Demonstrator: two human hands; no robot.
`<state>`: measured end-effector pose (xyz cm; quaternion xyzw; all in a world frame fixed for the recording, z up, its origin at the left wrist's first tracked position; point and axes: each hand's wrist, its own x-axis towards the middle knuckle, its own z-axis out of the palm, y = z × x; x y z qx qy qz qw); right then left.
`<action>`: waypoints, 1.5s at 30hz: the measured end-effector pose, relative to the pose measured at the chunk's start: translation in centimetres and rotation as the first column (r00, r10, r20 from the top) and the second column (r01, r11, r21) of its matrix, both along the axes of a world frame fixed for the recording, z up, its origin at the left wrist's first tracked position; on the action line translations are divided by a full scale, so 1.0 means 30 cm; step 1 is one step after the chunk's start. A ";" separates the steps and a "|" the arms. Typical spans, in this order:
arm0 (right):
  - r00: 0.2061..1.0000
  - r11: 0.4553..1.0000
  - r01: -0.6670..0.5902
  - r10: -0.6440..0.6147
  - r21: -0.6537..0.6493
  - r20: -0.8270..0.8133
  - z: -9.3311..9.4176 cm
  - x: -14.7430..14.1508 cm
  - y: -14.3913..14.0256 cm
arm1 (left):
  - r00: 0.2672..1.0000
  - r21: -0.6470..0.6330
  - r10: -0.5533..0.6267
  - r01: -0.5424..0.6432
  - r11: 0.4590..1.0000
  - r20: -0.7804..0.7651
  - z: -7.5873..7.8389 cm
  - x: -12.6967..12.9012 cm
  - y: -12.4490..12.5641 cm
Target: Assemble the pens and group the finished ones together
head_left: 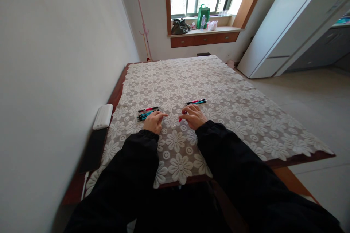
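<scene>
Far left, at nine o'clock from the hands: a white power bank (pixel 102 116) lying on the bare wooden edge of the table (pixel 116 93), beside a dark flat slab (pixel 93 149). Just right of that, on the lace tablecloth (pixel 218 91), a small cluster of pens (pixel 148 113) in red, black and teal, touching one another, at eleven o'clock from the left hand (pixel 154 121). Left hand curled, fingertips pinched on the pale end of a thin refill (pixel 171 117) stretched across to the right hand (pixel 194 116). Right hand likewise curled, pinching a red pen piece (pixel 181 117) where the thin rod meets it. At twelve o'clock from the right hand, just beyond the knuckles, two more pens (pixel 196 101) lying side by side. Black sleeves (pixel 131 167) running down to six o'clock. Far off at one o'clock, a window sill (pixel 205 30) with a green bag (pixel 202 15).
</scene>
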<state>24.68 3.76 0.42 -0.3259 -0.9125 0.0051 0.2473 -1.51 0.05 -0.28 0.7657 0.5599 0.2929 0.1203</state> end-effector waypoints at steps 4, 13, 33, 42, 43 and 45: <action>0.991 0.989 0.125 -0.128 -0.078 -0.040 -0.026 0.015 0.020 | 1.000 -0.002 -0.027 0.027 1.000 0.009 -0.004 -0.002 0.002; 0.987 0.997 -0.023 0.011 -0.074 -0.159 -0.021 -0.026 -0.003 | 0.971 0.014 -0.231 0.230 0.973 0.057 0.023 0.027 -0.016; 0.985 0.983 0.105 -0.124 -0.151 -0.120 -0.052 -0.017 0.015 | 0.985 0.034 -0.143 0.140 0.990 0.098 0.005 0.020 0.004; 0.992 0.986 0.114 -0.118 -0.120 -0.032 -0.022 0.044 0.038 | 0.993 0.006 -0.113 0.113 0.994 0.017 0.014 0.017 -0.016; 0.992 0.987 0.110 -0.117 -0.117 -0.050 -0.021 0.049 0.042 | 0.993 0.004 -0.116 0.116 0.993 0.018 0.017 0.017 -0.017; 0.988 0.987 0.112 -0.123 -0.117 -0.090 -0.026 0.053 0.048 | 0.994 0.001 -0.107 0.107 0.994 0.024 0.021 0.015 -0.017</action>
